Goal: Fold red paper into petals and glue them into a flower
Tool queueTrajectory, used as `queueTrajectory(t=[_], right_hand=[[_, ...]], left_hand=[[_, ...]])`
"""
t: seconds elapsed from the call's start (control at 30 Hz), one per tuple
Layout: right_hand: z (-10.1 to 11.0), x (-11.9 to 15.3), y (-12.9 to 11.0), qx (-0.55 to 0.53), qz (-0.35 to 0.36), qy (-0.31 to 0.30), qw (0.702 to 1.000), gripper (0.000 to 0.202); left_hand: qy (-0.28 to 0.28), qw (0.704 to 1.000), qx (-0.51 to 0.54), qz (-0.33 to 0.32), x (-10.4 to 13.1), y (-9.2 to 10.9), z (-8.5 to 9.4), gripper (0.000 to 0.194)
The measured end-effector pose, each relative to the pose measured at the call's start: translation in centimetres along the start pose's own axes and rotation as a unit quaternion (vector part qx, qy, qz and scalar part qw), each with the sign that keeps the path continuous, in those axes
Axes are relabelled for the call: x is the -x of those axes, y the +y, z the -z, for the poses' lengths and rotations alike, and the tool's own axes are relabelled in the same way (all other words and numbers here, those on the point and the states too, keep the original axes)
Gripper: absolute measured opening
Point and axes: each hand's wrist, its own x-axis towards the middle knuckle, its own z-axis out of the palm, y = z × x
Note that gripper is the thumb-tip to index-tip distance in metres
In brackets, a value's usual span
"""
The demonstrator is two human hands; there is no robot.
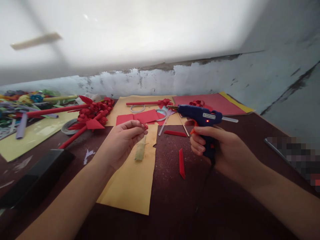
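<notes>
My right hand (212,143) is wrapped round the handle of a dark blue glue gun (193,112), whose red light is lit. Its nozzle points left, and a clear glue stick (230,119) sticks out of its back. Fingers pinched, my left hand (125,140) holds a small red paper piece (144,125) that is mostly hidden. Below that hand, a greenish strip (140,151) lies on a yellow-tan paper (132,186). Two folded red paper strips (182,164) (175,133) rest on the dark table (170,200) between my hands.
Red paper flowers (93,115) on stems lie at the left, beside a tape roll (68,127) and a black box (37,176). Red sheets (147,115) and another tape roll (137,108) lie farther back. A pink sheet (212,101) is near the wall.
</notes>
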Motion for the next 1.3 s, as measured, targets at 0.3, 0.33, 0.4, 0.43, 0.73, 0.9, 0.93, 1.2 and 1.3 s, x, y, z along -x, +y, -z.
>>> queueTrajectory(t=[0.3, 0.33, 0.4, 0.43, 0.73, 0.9, 0.93, 1.2, 1.3], right_hand=[[-0.07, 0.13, 0.21, 0.006, 0.015, -0.010, 1.000, 0.021], [0.00, 0.17, 0.26, 0.007, 0.018, -0.010, 1.000, 0.020], [0.12, 0.26, 0.33, 0.023, 0.023, -0.011, 0.999, 0.018], [0.16, 0.31, 0.35, 0.035, 0.024, -0.011, 0.999, 0.017], [-0.23, 0.51, 0.48, 0.100, 0.030, 0.009, 0.994, 0.018], [-0.23, 0.49, 0.60, 0.168, 0.052, 0.031, 0.984, 0.016], [-0.20, 0.49, 0.63, 0.190, 0.059, 0.031, 0.980, 0.017], [-0.14, 0.71, 0.73, 0.223, 0.059, 0.025, 0.973, 0.022], [-0.16, 0.75, 0.76, 0.219, 0.057, 0.026, 0.974, 0.025]], left_hand=[[-0.028, 0.999, -0.021, 0.009, 0.50, 0.00, -0.11, 0.014], [-0.028, 0.999, -0.023, 0.006, 0.52, -0.04, -0.09, 0.014], [-0.028, 0.999, -0.027, -0.002, 0.54, -0.10, -0.05, 0.014], [-0.029, 0.999, -0.030, -0.006, 0.55, -0.12, -0.04, 0.015], [-0.032, 0.996, -0.072, -0.031, 0.55, -0.22, 0.16, 0.016], [-0.028, 0.997, -0.062, -0.044, 0.63, -0.19, 0.04, 0.019], [-0.023, 0.997, -0.060, -0.045, 0.64, -0.18, -0.01, 0.019], [-0.001, 0.996, -0.065, -0.054, 0.80, -0.10, -0.16, 0.021], [-0.013, 0.996, -0.071, -0.059, 0.85, -0.11, -0.21, 0.020]])
